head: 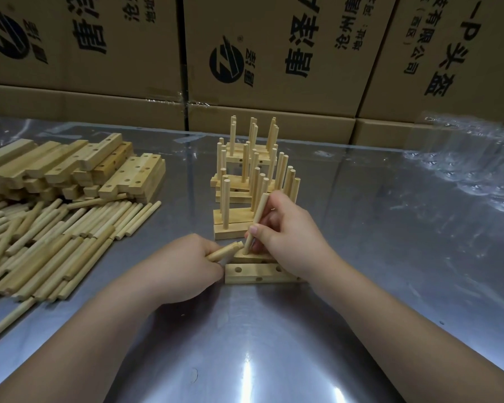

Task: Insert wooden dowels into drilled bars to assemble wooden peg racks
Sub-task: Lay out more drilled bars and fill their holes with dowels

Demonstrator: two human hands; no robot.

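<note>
Two drilled wooden bars lie side by side on the metal table; the nearer bar shows open holes on top and on its front. My right hand pinches an upright dowel whose lower end sits in a hole of the farther bar. My left hand grips spare dowels, their ends pointing right toward that bar. Just behind stands a stack of finished peg racks.
A pile of loose dowels covers the table's left side, with stacked drilled bars behind it. Clear plastic wrap lies at the right. Printed cardboard boxes wall off the back edge.
</note>
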